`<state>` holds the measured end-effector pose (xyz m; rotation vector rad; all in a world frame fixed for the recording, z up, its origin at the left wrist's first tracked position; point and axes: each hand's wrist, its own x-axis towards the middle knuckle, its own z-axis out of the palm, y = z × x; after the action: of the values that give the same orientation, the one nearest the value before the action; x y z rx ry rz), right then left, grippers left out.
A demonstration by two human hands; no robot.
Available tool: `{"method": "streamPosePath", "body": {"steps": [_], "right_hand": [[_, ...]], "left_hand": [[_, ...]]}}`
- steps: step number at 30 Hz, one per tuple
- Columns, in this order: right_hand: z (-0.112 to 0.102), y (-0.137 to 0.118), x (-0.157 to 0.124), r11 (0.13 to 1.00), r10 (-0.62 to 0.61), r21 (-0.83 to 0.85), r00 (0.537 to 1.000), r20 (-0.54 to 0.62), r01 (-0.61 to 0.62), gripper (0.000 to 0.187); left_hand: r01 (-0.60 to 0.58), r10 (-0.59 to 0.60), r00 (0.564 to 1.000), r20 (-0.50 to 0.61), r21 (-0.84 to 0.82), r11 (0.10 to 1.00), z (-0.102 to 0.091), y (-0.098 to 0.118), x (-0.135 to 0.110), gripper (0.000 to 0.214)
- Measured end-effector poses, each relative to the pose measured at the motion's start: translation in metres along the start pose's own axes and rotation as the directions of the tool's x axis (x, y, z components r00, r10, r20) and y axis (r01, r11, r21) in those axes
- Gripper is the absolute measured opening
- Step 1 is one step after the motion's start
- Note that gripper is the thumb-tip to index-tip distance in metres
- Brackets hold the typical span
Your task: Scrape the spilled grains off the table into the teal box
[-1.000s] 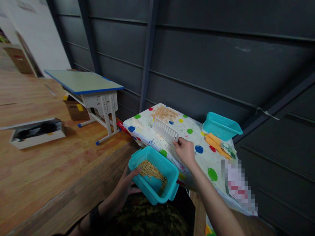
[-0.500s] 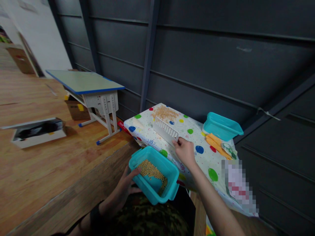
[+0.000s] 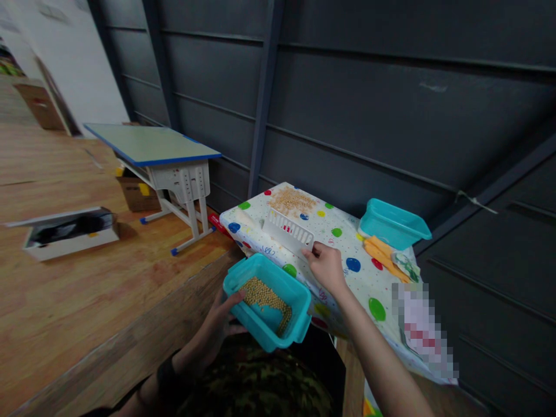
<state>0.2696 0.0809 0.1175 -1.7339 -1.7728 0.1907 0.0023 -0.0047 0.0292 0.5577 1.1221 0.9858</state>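
Observation:
My left hand (image 3: 223, 319) grips the near left rim of a teal plastic tub (image 3: 266, 301), thumb hooked over the edge. The tub holds yellow beans (image 3: 264, 297) and hangs just below the near edge of a small table covered in a balloon-print cloth (image 3: 347, 255). My right hand (image 3: 325, 267) is closed on the corner of a white slotted plastic scoop (image 3: 287, 232) that rests on the cloth. A pile of beans (image 3: 290, 200) lies on the cloth at the far end, beyond the scoop.
A second teal tub (image 3: 393, 223) stands at the table's far right, with orange strips (image 3: 381, 253) beside it. A dark panelled wall runs behind. To the left stand a school desk (image 3: 158, 153) and a low white box (image 3: 65, 234) on the wooden floor.
The teal tub in my left hand has shifted slightly left and up toward the table edge. The scoop has slid a little nearer along the cloth.

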Motion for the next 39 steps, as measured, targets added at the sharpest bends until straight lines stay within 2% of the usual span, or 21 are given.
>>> {"method": "streamPosePath", "body": {"steps": [19,26,32,39], "right_hand": [[0.001,0.001,-0.009,0.999,-0.046,0.026,0.999,-0.006,0.047,0.031],[0.002,0.006,-0.014,0.996,-0.035,0.084,0.999,-0.002,0.035,0.030],[0.002,0.013,-0.020,0.988,-0.004,0.152,1.000,-0.006,0.005,0.031],[-0.006,0.011,-0.034,0.978,-0.062,0.202,0.998,0.011,0.059,0.032]], "left_hand": [[0.022,-0.022,1.000,-0.003,-0.029,0.999,-0.003,-0.002,0.003,0.087],[0.033,-0.033,0.999,0.001,-0.038,0.999,-0.006,-0.006,0.008,0.085],[-0.010,0.010,1.000,-0.006,-0.050,0.999,-0.003,-0.005,0.004,0.085],[-0.020,0.022,0.999,0.037,-0.040,0.999,-0.003,-0.003,0.001,0.086]]}}
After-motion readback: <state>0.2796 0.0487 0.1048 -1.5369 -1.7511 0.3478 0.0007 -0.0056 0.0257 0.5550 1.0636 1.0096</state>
